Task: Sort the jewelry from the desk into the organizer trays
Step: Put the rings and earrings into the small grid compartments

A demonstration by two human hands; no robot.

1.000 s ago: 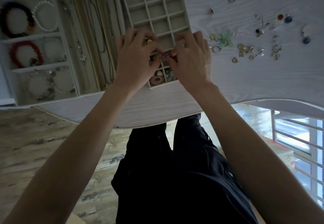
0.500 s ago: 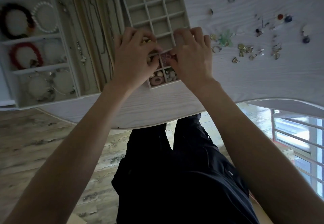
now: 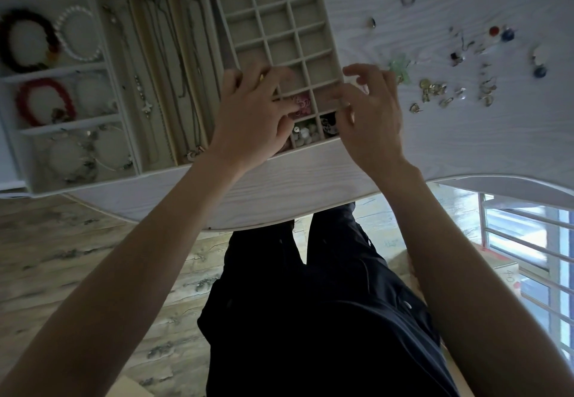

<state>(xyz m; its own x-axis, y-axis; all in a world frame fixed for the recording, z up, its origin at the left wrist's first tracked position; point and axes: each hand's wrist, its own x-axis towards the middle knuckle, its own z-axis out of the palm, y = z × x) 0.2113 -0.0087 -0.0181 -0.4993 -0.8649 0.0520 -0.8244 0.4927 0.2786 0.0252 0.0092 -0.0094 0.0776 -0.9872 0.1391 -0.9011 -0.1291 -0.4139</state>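
Note:
The beige grid tray [image 3: 310, 28] lies on the white desk [image 3: 435, 148], with its far cells bare. My left hand [image 3: 251, 120] rests over its near left cells with bent fingers. Its fingertips are at a pink jewelry piece [image 3: 302, 105] lying in a cell. A small yellow bit [image 3: 261, 78] shows between the fingers; whether the hand holds it is unclear. My right hand [image 3: 371, 113] hovers at the tray's near right corner, fingers spread and holding nothing. Pale beads [image 3: 306, 134] and a dark piece [image 3: 328, 124] fill the nearest cells.
Loose earrings and rings [image 3: 435, 90] are scattered on the desk to the right, with a green piece [image 3: 400, 67] and blue beads [image 3: 507, 35]. A necklace tray [image 3: 155, 64] and a bracelet tray [image 3: 56, 85] stand to the left. The desk's front edge runs just below my wrists.
Both hands pinched the pink piece together over the tray. It now lies in a cell, and my right hand has let go and drawn off to the right with spread fingers.

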